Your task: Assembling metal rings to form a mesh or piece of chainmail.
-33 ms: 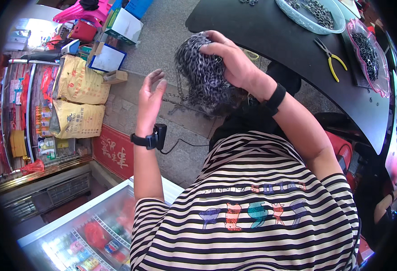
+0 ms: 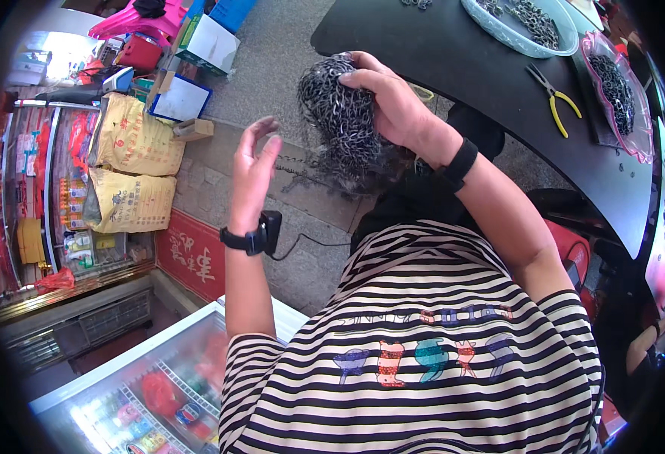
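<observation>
A thick bundle of grey metal chain [image 2: 340,113] hangs in front of me, its small links tangled together. My right hand [image 2: 393,102] grips the upper right side of the bundle, thumb across its front. Below, the lower end looks smeared by motion. To the left, my left hand [image 2: 257,163] is raised with its fingers and thumb apart, and I see nothing in it. Thin strands of chain [image 2: 293,160] stretch sideways between the bundle and that hand, apart from its fingers.
A dark table [image 2: 453,53] curves along the upper right. On it are yellow-handled pliers [image 2: 556,102], a clear basin [image 2: 529,49] of metal links and a pink-rimmed tray [image 2: 646,144] with more chain. Yellow sacks [image 2: 132,200] stand left, above a glass-topped freezer [image 2: 143,356].
The chain bundle has turned slightly in my right hand and its links look sharper. My left hand has shifted a little, and the strands beside it hang differently.
</observation>
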`<state>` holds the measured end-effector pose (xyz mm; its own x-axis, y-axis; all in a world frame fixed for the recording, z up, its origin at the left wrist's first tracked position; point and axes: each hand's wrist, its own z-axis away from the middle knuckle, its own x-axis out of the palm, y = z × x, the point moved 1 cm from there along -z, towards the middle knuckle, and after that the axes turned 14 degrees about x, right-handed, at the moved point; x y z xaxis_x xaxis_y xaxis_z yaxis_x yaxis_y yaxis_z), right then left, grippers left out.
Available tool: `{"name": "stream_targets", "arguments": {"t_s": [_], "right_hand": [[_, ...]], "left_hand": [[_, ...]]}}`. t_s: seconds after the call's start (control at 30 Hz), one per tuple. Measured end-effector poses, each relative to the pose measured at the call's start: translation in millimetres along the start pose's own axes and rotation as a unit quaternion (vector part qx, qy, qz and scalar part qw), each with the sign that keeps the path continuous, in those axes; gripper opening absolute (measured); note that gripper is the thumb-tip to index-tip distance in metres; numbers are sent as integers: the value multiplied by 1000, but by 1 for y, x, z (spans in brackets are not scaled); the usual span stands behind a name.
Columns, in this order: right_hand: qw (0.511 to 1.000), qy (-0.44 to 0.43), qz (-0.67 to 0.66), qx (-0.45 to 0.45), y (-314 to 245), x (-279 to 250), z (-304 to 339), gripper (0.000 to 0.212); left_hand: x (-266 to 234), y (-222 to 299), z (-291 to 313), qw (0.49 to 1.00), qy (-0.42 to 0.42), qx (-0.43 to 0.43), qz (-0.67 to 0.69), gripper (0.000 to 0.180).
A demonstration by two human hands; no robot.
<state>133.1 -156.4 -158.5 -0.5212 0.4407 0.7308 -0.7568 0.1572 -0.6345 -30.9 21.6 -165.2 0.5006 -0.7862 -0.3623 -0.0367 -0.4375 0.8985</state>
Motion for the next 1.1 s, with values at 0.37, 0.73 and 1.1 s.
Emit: {"name": "stream_targets", "arguments": {"t_s": [0.37,0.73,1.1], "right_hand": [[993,-97,53,-41,3,16,9,67],[925,-24,342,-164,-26,-5,17,54],[691,154,661,-250,-18,17,36,60]], "left_hand": [[47,20,13,987,-83,-42,133,47],[29,34,-9,953,-97,-46,282,31],[27,83,-24,943,-59,-27,326,20]]}}
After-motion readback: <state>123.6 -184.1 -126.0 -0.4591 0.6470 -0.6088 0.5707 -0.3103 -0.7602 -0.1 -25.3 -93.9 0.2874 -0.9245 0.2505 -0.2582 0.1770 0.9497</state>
